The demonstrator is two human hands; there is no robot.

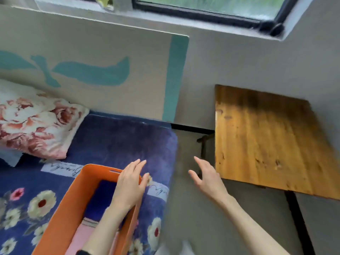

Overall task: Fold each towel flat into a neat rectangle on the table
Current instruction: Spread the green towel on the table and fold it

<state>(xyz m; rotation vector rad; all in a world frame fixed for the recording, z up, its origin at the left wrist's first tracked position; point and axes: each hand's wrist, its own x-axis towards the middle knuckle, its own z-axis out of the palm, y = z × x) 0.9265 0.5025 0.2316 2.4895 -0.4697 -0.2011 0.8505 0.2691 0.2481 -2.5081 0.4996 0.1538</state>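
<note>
Soft, limp towels (108, 196) lie in the orange basket (73, 205) at seven o'clock — pinch corners. Left hand (129, 188) rests open-fingered on its rim; right hand (207, 178) open, empty.

Soft daylight came in through the window (211, 5) at the top and lit the room evenly, without hard shadows. The far end of the wooden table (266, 137) lay in a dark patch, while its middle carried a warm sheen. The whole picture was smeared by motion blur, strongest along the window frame and the lower edge. Straight lines bowed near the borders from the wide lens.
</note>
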